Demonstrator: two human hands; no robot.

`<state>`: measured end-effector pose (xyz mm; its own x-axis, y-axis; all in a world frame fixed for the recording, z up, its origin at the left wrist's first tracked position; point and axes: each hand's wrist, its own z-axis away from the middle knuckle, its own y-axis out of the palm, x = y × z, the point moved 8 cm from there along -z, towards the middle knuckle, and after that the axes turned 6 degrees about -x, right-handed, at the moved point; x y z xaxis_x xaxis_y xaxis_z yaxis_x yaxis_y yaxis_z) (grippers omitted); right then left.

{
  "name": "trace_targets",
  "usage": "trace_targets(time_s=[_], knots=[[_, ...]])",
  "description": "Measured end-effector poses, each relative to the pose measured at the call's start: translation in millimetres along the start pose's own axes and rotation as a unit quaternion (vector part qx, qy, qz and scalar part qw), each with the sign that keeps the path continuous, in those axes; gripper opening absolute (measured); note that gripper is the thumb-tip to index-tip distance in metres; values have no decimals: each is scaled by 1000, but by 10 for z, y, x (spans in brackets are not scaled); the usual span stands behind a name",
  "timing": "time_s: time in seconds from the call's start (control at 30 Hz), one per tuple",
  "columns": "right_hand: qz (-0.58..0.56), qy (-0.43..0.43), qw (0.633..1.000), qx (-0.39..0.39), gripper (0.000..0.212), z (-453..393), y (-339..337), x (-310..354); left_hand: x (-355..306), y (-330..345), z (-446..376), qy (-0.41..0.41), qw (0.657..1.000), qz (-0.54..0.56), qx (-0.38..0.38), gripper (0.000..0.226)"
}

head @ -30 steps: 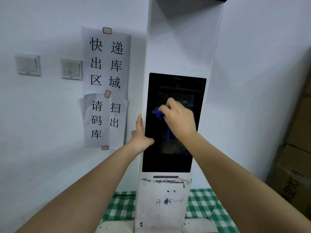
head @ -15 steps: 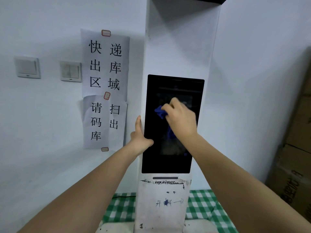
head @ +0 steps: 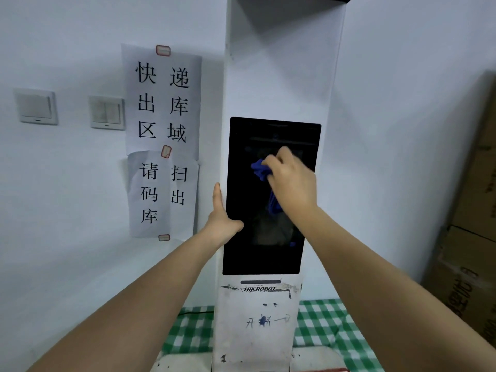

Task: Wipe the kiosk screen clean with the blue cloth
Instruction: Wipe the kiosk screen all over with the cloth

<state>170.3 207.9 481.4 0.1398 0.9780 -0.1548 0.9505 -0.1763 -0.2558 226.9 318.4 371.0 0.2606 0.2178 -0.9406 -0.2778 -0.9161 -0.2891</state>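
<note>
A: Where is the blue cloth?

B: Bunched up in the right hand, pressed against the upper middle of the dark kiosk screen. The fingers are curled round it, and a tail of the cloth hangs down below the palm, against the glass.

A: And the left hand?

B: It rests on the left edge of the white kiosk, fingers straight and pointing up along the side, the thumb lying over onto the lower left of the screen (it grips nothing that I can see).

A: Anything else round about?

B: Two paper signs with Chinese characters are taped to the wall left of the kiosk, with two light switches further left. A green checked cloth lies at the foot, and cardboard boxes stand on the right.
</note>
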Motion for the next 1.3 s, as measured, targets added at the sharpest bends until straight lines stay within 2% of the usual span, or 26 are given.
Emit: trace_targets(time_s=[0.1,0.27,0.37,0.4,0.5,0.57,0.7,0.8,0.87,0.97,1.07,1.13,1.23,1.3], knots=[[2,19,1000,-6,26,53,16,-15,18,-16,-14,0,1000,-6,2,99],[14,-71,994,83,38,483,238,268,85,-59,-50,-16,1000,-1,2,101],[35,-122,987,95,33,418,217,272,71,-58,-35,-12,1000,-1,6,102],[34,-113,990,79,29,325,170,230,68,-54,-36,-10,1000,0,7,102],[7,-6,1000,10,23,41,-15,-34,39,-33,-29,-4,1000,3,9,101],[3,23,1000,3,26,46,-25,-69,26,-25,-31,1,1000,4,6,101],[16,-56,996,65,37,426,162,197,40,-41,-37,0,1000,-7,-11,98],[26,-114,988,99,36,529,209,234,54,-45,-38,-8,1000,-11,-8,101],[17,-92,992,83,30,395,160,146,58,-48,-39,-8,1000,-12,-5,101],[-21,26,999,30,20,189,48,-81,50,-41,-33,-1,1000,-11,-3,100],[-53,104,993,26,18,251,70,-75,35,-48,-21,-1,1000,-10,-10,99],[-55,74,994,49,21,359,148,108,25,-48,-16,4,1000,-15,-16,99],[-24,-47,996,76,29,396,213,335,16,-54,-6,4,1000,-21,-15,99],[-13,-59,996,62,28,291,162,249,24,-61,-9,1,1000,-25,-11,101]])
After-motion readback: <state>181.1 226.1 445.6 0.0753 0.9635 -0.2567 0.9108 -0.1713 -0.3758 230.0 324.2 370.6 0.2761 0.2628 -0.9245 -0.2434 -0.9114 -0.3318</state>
